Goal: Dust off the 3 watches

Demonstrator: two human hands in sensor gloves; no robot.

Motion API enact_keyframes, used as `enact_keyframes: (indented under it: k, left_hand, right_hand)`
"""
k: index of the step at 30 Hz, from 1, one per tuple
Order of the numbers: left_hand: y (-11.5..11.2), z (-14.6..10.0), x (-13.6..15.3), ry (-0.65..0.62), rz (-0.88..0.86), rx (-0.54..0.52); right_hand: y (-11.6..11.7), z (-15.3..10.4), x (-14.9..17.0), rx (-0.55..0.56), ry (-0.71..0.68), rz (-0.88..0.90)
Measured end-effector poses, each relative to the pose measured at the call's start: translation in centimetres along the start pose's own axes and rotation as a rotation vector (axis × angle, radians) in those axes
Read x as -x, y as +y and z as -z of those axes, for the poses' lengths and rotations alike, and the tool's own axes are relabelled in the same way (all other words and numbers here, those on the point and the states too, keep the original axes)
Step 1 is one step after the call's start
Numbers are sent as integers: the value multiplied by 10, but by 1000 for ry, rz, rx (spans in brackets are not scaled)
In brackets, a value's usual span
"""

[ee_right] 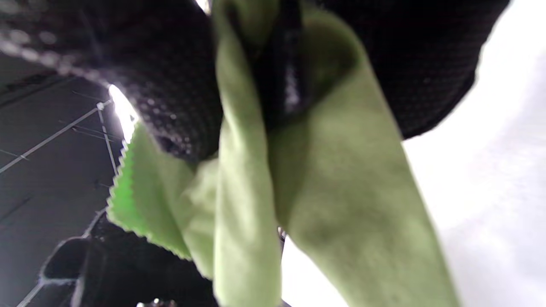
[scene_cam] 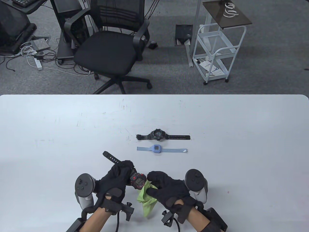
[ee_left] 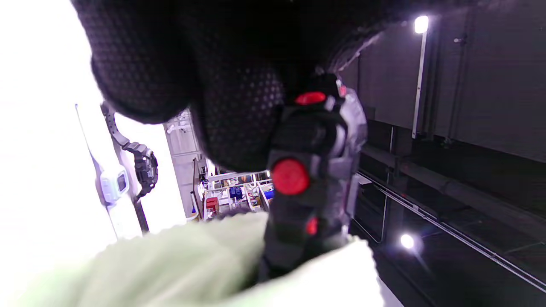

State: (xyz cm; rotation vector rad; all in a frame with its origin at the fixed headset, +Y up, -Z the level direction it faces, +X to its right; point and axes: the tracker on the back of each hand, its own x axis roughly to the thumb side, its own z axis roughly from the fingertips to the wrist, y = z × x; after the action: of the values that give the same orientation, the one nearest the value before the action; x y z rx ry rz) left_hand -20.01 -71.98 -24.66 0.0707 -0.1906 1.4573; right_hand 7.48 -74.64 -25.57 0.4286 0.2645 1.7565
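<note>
- Cloth (scene_cam: 146, 198), green, is bunched in the right hand (scene_cam: 169, 189), whose fingers (scene_cam: 154, 176) curl round it, pressing it to the red-and-black watch (scene_cam: 137, 180).
- Left hand (scene_cam: 115, 180) grips that watch by its case, raised near the bench's (scene_cam: 48, 135) front edge; the strap points away and to the left.
- Watch face lies just left of the right hand, so wiping likely runs leftward along the strap.
- Black watch (scene_cam: 158, 134) and blue watch (scene_cam: 157, 149) lie flat farther back, straps running left to right, with open bench all round.
</note>
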Motion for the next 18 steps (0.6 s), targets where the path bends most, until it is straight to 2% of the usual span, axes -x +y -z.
enact_keyframes:
  k: [2, 18]
  left_hand:
    - [-1, 0, -2, -21, 19, 9]
    - [3, 0, -4, -48, 29, 4]
  right_hand:
    - [1, 1, 1, -42, 6, -21]
    - [2, -2, 5, -6, 5, -124]
